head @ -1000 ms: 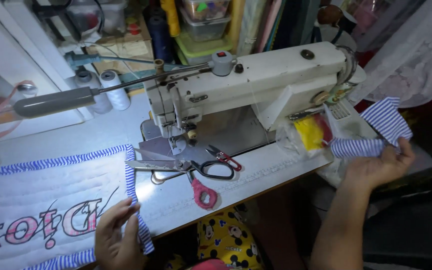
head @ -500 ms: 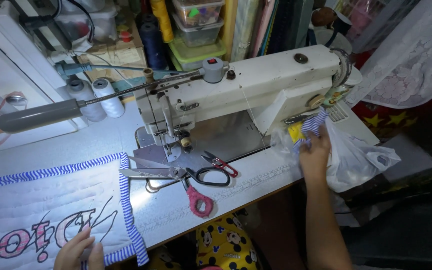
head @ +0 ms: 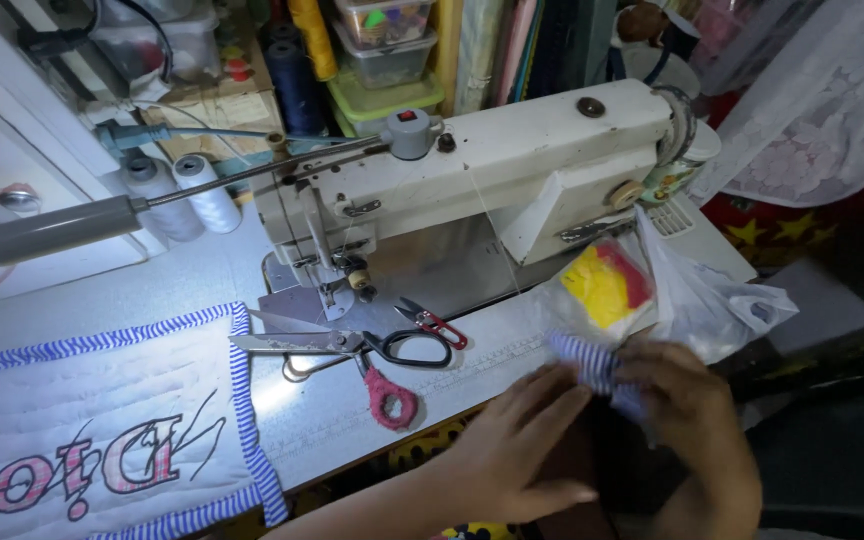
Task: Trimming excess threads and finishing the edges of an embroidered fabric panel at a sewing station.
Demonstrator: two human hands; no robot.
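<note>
A small piece of blue-and-white striped fabric (head: 592,362) is held at the table's front right. My right hand (head: 687,420) grips it from the right, and my left hand (head: 517,445) touches its left end. Just behind the hands lies a clear plastic bag (head: 697,295) holding yellow and red material (head: 604,284). A white sewing machine (head: 492,170) stands behind that. On the left lies a white quilted panel with striped edging (head: 102,420), with no hand on it.
Black-handled scissors (head: 352,345), red-wrapped scissors (head: 387,390) and small red thread snips (head: 432,322) lie in front of the needle. Two white thread cones (head: 187,195) stand at the back left beside a grey lamp arm (head: 62,228). White lace curtain (head: 832,100) hangs on the right.
My left hand left the quilted panel and moved right to join the right hand. The right hand came down from the bag with the striped piece to the table's front edge.
</note>
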